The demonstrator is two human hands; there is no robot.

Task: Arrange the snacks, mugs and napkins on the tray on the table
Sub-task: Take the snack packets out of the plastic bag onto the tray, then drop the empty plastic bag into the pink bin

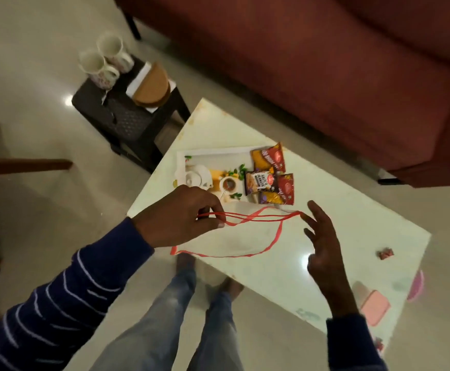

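Note:
A white tray (pixel 218 152) with a printed teapot picture lies on the white table (pixel 352 210). Three snack packets sit at its right end: a red-yellow one (pixel 268 159), a peanut packet (pixel 258 182) and another red one (pixel 285 187). In front of the tray lies a flat white bag with red trim (pixel 234 242). My left hand (pixel 175 218) pinches its red handles. My right hand (pixel 325 247) hovers with fingers spread, fingertips at the handles' far end. Two white mugs (pixel 95 65) (pixel 111 46) and white napkins (pixel 138 79) stand on a dark stool (pixel 127 119) to the upper left.
A brown half-round holder (pixel 151 87) sits over the napkins. A red sofa (pixel 325 62) runs behind the table. A small red wrapper (pixel 385 254) lies on the table's right side. A pink object (pixel 373 306) is by the near right edge. My legs stand at the table's front edge.

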